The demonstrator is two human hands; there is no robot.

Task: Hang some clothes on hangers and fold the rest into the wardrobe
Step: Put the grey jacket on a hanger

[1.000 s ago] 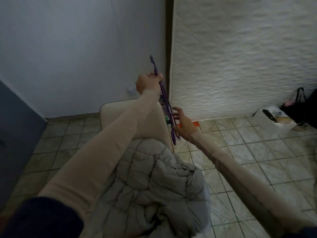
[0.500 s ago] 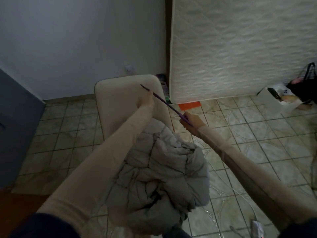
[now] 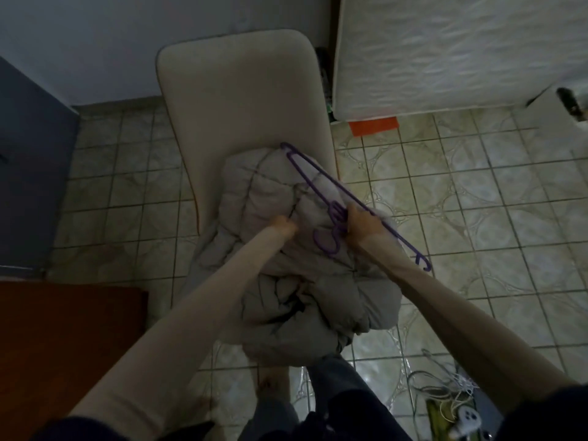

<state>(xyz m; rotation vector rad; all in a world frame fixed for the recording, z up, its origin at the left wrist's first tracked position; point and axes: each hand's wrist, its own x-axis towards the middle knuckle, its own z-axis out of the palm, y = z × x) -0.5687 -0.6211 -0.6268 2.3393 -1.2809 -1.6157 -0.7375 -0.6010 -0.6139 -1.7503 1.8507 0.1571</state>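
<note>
A grey puffy quilted jacket lies bundled on the seat of a beige upholstered chair. A purple plastic hanger lies slanted across the top of the jacket, its hook toward me. My right hand grips the hanger near its neck, just beside the hook. My left hand reaches into the jacket's folds near the middle; its fingers are sunk in the fabric and mostly hidden.
A white quilted mattress leans on the wall at the right, with an orange patch at its foot. A dark cabinet and a reddish wooden surface stand at the left. Tangled cables lie on the tiled floor near my feet.
The hanger came down from in front of the wall onto the jacket. My left hand let go of it and moved to the jacket. My view tilted downward.
</note>
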